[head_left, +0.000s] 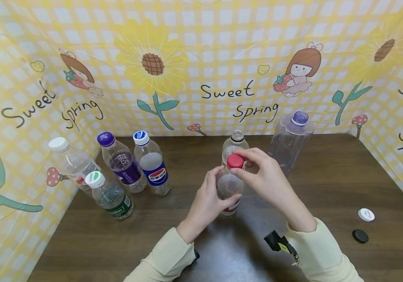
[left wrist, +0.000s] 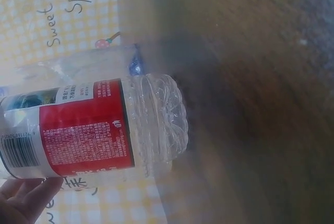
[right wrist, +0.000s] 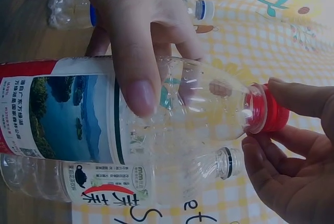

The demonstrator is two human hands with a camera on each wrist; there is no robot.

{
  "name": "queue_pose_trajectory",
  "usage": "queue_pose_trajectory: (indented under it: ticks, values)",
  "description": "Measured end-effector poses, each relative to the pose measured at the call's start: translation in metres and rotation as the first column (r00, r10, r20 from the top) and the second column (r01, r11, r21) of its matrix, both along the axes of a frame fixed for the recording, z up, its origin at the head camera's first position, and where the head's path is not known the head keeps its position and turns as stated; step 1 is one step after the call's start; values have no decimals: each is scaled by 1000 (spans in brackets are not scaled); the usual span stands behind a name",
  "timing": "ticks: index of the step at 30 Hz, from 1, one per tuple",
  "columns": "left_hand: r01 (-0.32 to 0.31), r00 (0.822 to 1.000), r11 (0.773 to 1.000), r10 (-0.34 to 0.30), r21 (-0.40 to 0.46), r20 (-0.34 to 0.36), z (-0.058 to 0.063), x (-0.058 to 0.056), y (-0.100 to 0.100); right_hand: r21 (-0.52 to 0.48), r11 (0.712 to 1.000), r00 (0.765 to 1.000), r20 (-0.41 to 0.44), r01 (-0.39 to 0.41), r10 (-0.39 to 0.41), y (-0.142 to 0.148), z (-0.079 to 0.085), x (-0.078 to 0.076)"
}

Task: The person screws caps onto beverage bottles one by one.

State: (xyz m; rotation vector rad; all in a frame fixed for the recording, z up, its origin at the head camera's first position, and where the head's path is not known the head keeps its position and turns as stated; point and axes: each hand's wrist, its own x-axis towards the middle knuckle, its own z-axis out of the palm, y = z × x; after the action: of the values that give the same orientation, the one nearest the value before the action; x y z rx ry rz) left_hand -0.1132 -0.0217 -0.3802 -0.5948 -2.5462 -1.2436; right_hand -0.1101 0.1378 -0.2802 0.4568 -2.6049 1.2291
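Observation:
A clear plastic bottle [head_left: 230, 188] with a red and white label stands upright in front of me. My left hand [head_left: 206, 196] grips its upper body, thumb on the near side; the right wrist view shows that thumb across the clear plastic above the label. My right hand [head_left: 270, 178] pinches the red cap [head_left: 235, 161] on the bottle's neck between thumb and fingers. In the right wrist view the cap [right wrist: 275, 110] sits at the neck over a red ring. Directly behind is an uncapped clear bottle [head_left: 236, 141] with a tea label, partly hidden by the hand and the front bottle.
A tall uncapped bottle [head_left: 291, 139] stands at the back right. On the left are several capped bottles, including a Pepsi bottle [head_left: 153, 166], a purple-capped one [head_left: 122, 162] and a small green-labelled one [head_left: 109, 197]. A white cap [head_left: 366, 214] and a black cap [head_left: 360, 235] lie at right.

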Motion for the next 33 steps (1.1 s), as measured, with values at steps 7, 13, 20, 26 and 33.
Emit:
queue_pose_trajectory:
  ticks: [7, 13, 20, 26, 33]
  values:
    - [-5, 1000, 1000, 6, -3, 20, 2, 1, 2, -9, 999, 999, 26, 42, -42, 0, -1, -2]
    - [-13, 1000, 1000, 13, -17, -9, 2, 2, 3, -6, 998, 998, 37, 57, -57, -1, -1, -3]
    - [-27, 1000, 1000, 26, -15, -14, 3, 3, 2, -33, 997, 996, 48, 71, -69, -3, -3, -3]
    - [-60, 998, 997, 59, -42, -14, 6, 5, 3, -53, 996, 997, 42, 72, -70, -4, -4, -2]
    - [-76, 997, 995, 76, -64, -13, 9, 9, 5, -52, 996, 997, 46, 65, -63, -4, -5, -2]
